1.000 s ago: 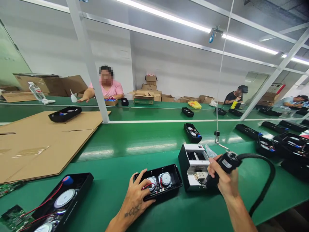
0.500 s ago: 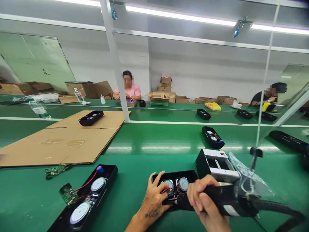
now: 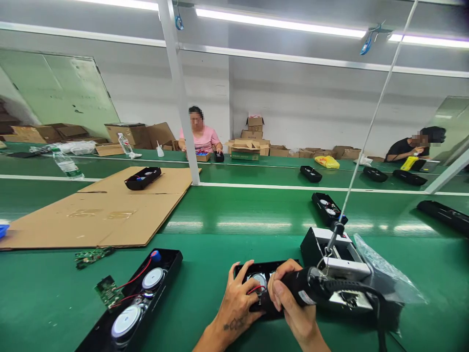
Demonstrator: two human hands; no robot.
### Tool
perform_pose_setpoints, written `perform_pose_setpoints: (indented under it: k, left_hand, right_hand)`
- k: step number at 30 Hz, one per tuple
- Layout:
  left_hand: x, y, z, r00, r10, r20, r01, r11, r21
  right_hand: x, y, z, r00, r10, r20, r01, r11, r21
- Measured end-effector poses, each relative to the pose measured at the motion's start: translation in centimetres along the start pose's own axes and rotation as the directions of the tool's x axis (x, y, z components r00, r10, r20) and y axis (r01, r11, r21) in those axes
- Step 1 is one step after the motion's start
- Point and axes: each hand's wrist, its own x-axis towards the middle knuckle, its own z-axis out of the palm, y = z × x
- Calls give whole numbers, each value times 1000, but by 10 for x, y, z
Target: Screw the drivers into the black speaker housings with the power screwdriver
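Observation:
My left hand [image 3: 236,298] grips the left end of a black speaker housing [image 3: 280,265], fingers over its far wall. Inside the housing are a round speaker [image 3: 259,280] and red wires; my right hand hides much of the rest. My right hand [image 3: 291,298] is wrapped round a black electric screwdriver [image 3: 306,283], which hangs from a cord and points down into the housing; its tip is hidden. To the left lies another open speaker housing [image 3: 172,274] with two round speakers and a green circuit board [image 3: 109,292] wired to it.
Right of my hands stands a black and silver box [image 3: 342,259] beside a clear plastic bag [image 3: 392,269]. A loose circuit board [image 3: 93,256] lies near a cardboard sheet [image 3: 120,230]. Further housings [image 3: 329,208] lie on the green belt. Two people sit across the line.
My right hand and the screwdriver have moved left over the housing, and the tool has swung steeper. Its hanging cord now slants. My left hand keeps its hold.

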Motion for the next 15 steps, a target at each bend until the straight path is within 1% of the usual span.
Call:
perform_pose_setpoints:
  k: [4,7,10,12,15]
  left_hand:
    - [2,2,0,1000,-2,-6,2,1000,20]
    - [3,1,0,1000,-1,-27,1,1000,18]
    - [3,0,1,1000,3,-25,-2,999,39]
    - [3,1,1,1000,11,-2,-11,997,80]
    - [5,0,0,999,44,17,-46,988,147]
  right_hand:
    - [-1,3,7,1000,11,-2,-11,1000,-20]
    - [1,5,11,999,-30,17,30,999,-28]
    - [3,6,11,996,-64,63,66,997,-38]
    - [3,8,9,991,-68,118,75,996,-51]
    - [1,13,5,984,-70,161,89,990,-112]
